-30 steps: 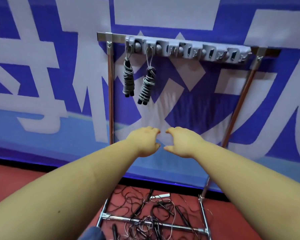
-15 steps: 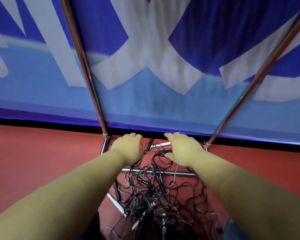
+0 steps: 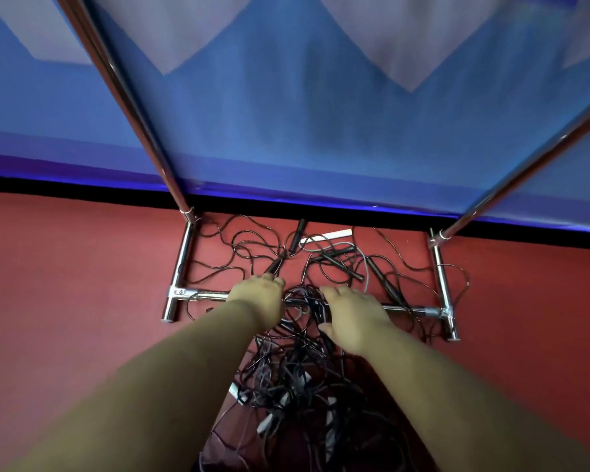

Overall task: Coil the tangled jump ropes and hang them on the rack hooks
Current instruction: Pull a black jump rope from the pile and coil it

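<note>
Where half a second ago the hands hovered above the heap, both now reach further down into it, and the view has tipped lower so the whole chrome rack base shows on the red floor. The left hand lies over the crossbar, fingers curled down at a black handle just beyond its fingertips; whether it grips anything I cannot tell. Between the hands and beneath them sprawls the tangled jump ropes, piled thickest near the wrists. The right hand rests on the tangle with fingers loosely bent, thumb low; no firm hold is visible.
</note>
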{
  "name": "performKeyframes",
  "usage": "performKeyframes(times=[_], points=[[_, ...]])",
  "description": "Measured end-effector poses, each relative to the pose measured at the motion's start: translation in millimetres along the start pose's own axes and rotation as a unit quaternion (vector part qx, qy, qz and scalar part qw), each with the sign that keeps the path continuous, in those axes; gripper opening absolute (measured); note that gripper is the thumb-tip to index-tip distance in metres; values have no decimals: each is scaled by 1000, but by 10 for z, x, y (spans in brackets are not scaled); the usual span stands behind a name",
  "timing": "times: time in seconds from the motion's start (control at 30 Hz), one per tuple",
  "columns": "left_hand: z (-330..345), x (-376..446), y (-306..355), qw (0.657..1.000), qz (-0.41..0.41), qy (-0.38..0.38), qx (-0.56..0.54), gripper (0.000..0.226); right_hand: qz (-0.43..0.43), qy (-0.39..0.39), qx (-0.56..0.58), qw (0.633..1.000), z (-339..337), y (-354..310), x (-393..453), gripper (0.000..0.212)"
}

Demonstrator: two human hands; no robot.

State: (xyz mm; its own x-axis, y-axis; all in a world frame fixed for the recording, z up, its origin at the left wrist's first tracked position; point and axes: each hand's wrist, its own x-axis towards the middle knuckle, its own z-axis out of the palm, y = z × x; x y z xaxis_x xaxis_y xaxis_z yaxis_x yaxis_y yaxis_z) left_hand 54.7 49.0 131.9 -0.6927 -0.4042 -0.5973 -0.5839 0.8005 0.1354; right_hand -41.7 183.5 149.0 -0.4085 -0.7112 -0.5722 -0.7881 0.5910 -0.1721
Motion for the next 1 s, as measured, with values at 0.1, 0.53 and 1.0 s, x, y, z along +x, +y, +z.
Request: performKeyframes(times=[0.1,0.53,1.0], points=[[245,194,-85,993,-55,-38,-93,46,29,-8,22,999,228,17,212,61],[708,459,-81,996,4,-83,29,41,99,-90,265,955,1034,-218,647,49],[-321,-284,101,981,150,124,2,33,63,39,241,968,-41,-6,-185,11]])
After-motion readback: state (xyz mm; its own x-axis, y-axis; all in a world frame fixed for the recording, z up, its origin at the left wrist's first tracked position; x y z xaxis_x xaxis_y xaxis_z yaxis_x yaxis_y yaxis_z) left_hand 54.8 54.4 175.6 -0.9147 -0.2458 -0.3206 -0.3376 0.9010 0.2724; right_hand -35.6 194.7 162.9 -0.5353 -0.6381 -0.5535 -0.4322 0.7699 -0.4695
